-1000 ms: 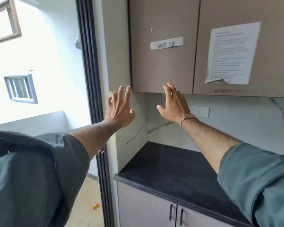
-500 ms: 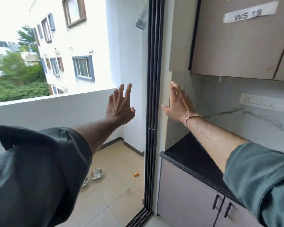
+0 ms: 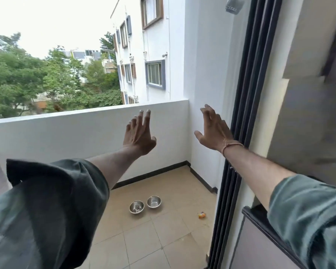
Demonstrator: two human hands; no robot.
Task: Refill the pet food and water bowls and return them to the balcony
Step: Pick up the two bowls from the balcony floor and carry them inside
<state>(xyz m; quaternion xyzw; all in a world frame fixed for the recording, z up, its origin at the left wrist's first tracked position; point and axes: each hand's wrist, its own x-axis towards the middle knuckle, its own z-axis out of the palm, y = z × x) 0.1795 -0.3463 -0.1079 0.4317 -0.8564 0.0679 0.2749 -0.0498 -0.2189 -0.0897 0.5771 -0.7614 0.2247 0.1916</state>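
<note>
View is swinging way left compared to half a second back: the cabinet with the WS 19 label is gone and the whole balcony is showing now. Left hand (image 3: 139, 133) and right hand (image 3: 214, 131) are both still stretching out, fingers spread, holding nothing. Two steel bowls (image 3: 145, 204) are sitting side by side on the balcony floor (image 3: 163, 241), towards its far wall, with an orange scrap (image 3: 201, 215) lying near the door track (image 3: 229, 191).
</note>
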